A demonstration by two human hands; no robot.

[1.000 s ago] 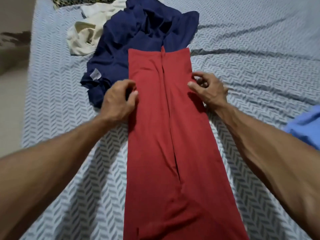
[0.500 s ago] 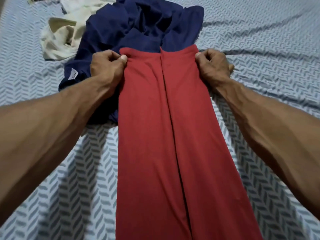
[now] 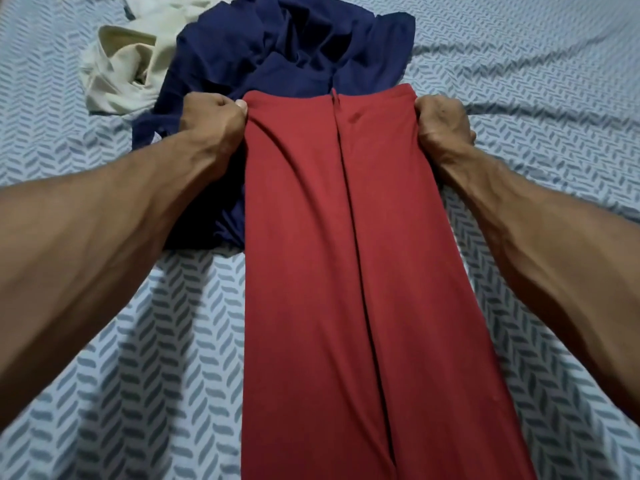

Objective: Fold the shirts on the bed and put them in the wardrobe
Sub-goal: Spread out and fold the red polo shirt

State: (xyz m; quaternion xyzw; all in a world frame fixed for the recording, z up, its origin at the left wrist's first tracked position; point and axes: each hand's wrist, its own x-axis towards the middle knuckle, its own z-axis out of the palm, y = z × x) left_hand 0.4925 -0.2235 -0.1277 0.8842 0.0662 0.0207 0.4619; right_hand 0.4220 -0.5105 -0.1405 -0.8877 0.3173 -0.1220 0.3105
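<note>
I see the left hand point(image 3: 211, 121) and right hand point(image 3: 443, 123) with fingers pinching the red shirt point(image 3: 346, 271) at its far corners (sides already folded inward) — positioned, I judge, for the lengthwise fold.

Red shirt point(image 3: 346, 271) between left hand point(image 3: 211, 123) and right hand point(image 3: 445, 124): solid brick red, no print, darker line down middle where folded edges meet. Navy shirt point(image 3: 284, 53) beyond left hand and under its wrist: plain dark navy blue, no pattern. Cream garment point(image 3: 121, 71) farther out, left of left hand: pale cream, off-white, plain. Bed sheet point(image 3: 536, 64) under both hands: light blue-grey ground, repeated darker grey-blue herringbone dashes all over.
</note>
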